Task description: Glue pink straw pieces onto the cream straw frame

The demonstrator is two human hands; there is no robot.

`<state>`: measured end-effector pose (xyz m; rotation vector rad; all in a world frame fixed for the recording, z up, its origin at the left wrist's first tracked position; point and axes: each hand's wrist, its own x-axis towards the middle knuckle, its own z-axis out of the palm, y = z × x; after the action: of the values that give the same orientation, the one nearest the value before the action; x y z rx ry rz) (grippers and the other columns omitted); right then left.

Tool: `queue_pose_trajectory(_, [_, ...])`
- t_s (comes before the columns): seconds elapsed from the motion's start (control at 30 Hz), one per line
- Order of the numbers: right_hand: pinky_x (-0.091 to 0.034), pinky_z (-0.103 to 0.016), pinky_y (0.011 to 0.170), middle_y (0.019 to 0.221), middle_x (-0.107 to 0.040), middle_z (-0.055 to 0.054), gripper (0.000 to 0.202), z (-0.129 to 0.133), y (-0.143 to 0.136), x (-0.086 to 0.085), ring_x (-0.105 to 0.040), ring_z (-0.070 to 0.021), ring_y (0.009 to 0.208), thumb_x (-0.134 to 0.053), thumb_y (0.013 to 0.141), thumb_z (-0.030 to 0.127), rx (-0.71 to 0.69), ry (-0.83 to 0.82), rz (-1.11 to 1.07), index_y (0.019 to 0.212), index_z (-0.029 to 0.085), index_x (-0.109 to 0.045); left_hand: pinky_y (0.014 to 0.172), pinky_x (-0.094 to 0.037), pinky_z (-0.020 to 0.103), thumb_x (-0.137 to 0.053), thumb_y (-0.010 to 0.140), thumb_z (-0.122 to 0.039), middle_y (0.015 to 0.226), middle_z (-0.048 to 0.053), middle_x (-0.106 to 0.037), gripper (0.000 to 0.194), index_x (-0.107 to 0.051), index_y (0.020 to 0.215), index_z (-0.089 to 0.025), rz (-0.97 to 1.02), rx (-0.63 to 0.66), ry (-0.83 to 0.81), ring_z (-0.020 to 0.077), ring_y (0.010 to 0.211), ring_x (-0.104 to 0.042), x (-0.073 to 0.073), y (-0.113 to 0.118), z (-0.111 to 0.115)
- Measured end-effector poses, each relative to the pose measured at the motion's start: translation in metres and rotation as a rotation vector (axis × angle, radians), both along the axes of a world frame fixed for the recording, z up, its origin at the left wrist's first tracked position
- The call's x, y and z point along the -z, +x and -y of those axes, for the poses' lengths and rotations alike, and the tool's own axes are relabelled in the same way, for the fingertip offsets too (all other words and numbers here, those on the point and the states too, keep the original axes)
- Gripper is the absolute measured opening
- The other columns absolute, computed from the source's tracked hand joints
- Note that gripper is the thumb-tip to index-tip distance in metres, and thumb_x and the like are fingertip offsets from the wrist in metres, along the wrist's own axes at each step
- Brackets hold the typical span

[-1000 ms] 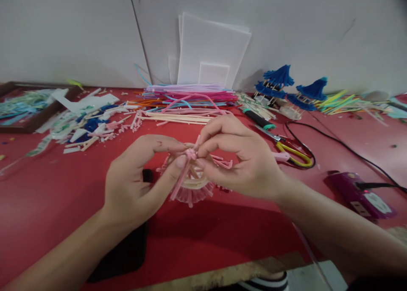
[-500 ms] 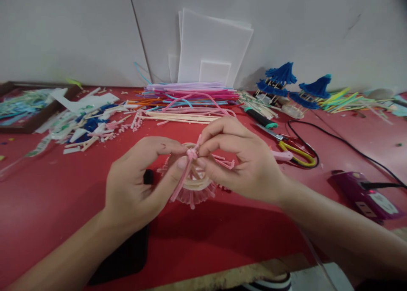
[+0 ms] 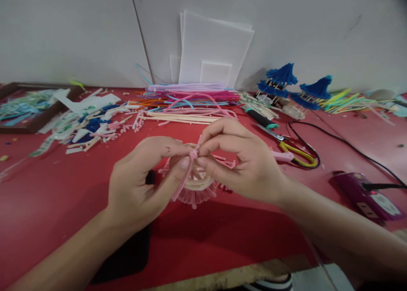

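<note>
Both hands meet at the centre of the head view, pinching a small bundle of pink pipe cleaners (image 3: 181, 184) with a twisted knot at its top. My left hand (image 3: 143, 176) grips it from the left between thumb and forefinger. From the right, the fingertips of my right hand (image 3: 238, 159) close on the knot and a short end that sticks up. Right behind and below the fingers is a round piece (image 3: 197, 184) with a pale ring and a pink fringe. The fingers hide part of it, and whether the bundle joins it I cannot tell.
A black phone-like slab (image 3: 127, 257) lies under my left forearm. Yellow-handled scissors (image 3: 297, 155) and a black cable lie to the right, near a purple power strip (image 3: 365, 195). Coloured pipe cleaners (image 3: 190, 90), scraps (image 3: 92, 126) and blue pagoda-like models (image 3: 281, 75) line the back.
The whole view has shifted very slightly. Both hands keep the same pinch, and the pink bundle has barely moved between them.
</note>
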<state>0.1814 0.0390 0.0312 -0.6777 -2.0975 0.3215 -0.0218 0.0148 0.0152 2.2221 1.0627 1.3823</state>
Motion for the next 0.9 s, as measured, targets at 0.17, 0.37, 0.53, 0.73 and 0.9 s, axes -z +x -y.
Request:
queue_pose_trajectory(0.17, [-0.052,-0.031,0.081,0.088,-0.065,-0.005,0.007,0.0,0.002,-0.004,-0.062,-0.0148,0.086,-0.066,0.086,0.018,-0.014,-0.025,-0.013,0.079,0.017,-0.064,0.086,-0.054,0.032,-0.065,0.088,-0.015,0.102,0.001,-0.071,0.024,-0.068,0.109,-0.026,0.043,-0.017,-0.064,0.0177,0.096,-0.067,0.003,-0.002,0.002])
queue_pose_trajectory(0.37, [-0.052,-0.03,0.088,0.092,-0.071,-0.005,0.007,-0.008,0.007,-0.002,-0.065,-0.0147,0.094,-0.067,0.09,0.022,-0.077,-0.042,-0.086,0.092,0.017,-0.071,0.089,-0.053,0.036,-0.073,0.081,-0.017,0.105,0.005,-0.071,0.029,-0.068,0.109,-0.023,0.064,0.011,-0.033,0.0207,0.098,-0.066,0.006,-0.003,0.0])
queue_pose_trajectory(0.53, [-0.056,-0.025,0.081,0.093,-0.074,-0.003,0.01,-0.011,0.005,0.004,-0.068,-0.0121,0.089,-0.071,0.087,0.023,-0.1,-0.041,-0.114,0.095,0.019,-0.075,0.086,-0.053,0.032,-0.07,0.082,-0.009,0.099,0.0,-0.072,0.027,-0.07,0.103,-0.026,0.045,-0.04,0.024,0.0163,0.094,-0.066,0.005,-0.001,-0.002])
queue_pose_trajectory(0.73, [-0.056,-0.025,0.08,0.088,-0.074,-0.002,0.004,-0.009,0.001,0.003,-0.068,-0.012,0.086,-0.073,0.085,0.02,-0.11,-0.057,-0.147,0.088,0.02,-0.076,0.083,-0.056,0.036,-0.071,0.084,-0.013,0.095,-0.002,-0.074,0.021,-0.072,0.098,-0.028,0.019,-0.06,0.074,0.0171,0.089,-0.067,0.002,0.0,-0.002])
queue_pose_trajectory(0.9, [-0.055,-0.025,0.083,0.086,-0.073,-0.001,0.003,-0.009,0.0,0.002,-0.067,-0.0118,0.087,-0.073,0.085,0.017,-0.106,-0.047,-0.148,0.087,0.019,-0.074,0.081,-0.058,0.037,-0.067,0.087,-0.013,0.094,-0.003,-0.075,0.021,-0.073,0.098,-0.03,0.05,-0.032,0.072,0.0167,0.087,-0.069,-0.002,0.0,-0.002])
